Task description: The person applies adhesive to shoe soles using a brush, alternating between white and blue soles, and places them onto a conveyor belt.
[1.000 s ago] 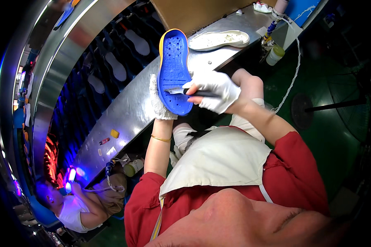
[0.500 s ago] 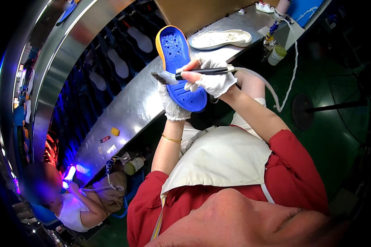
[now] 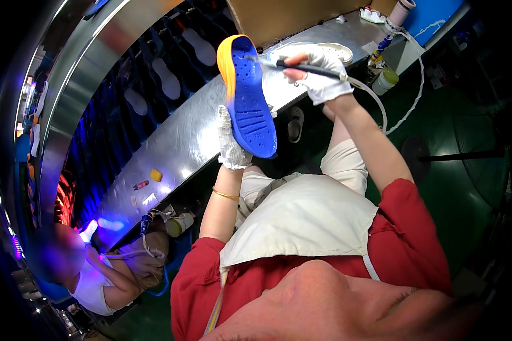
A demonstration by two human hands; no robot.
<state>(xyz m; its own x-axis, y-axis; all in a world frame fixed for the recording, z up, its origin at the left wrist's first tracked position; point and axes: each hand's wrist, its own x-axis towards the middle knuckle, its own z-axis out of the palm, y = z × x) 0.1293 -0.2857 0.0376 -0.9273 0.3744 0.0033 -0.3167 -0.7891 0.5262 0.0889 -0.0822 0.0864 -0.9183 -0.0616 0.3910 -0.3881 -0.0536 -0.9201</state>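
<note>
My left hand (image 3: 231,141), in a white knit glove, grips a blue shoe sole (image 3: 250,108) with an orange side wall around its far end. The sole is tilted, its hollow, holed and ribbed inner face toward me. In my right hand (image 3: 323,77), gloved with bare fingertips, is a black-handled brush (image 3: 310,69) with a hose running from its rear end. The bristles touch or hover by the sole's far end; I cannot tell which. Behind the brush a white sole (image 3: 338,52) lies on the metal bench, partly hidden by my right hand.
The metal bench (image 3: 179,122) runs diagonally, with a yellow block (image 3: 156,175) on it. Beyond it, several pale soles (image 3: 166,79) lie on a dark conveyor. A cardboard panel (image 3: 290,20) stands at the back. A capped jar (image 3: 385,81) hangs at right. Another person (image 3: 105,278) sits lower left.
The brush has moved from the sole's middle up to its far end, away from me. The sole has turned, showing more of its orange side wall.
</note>
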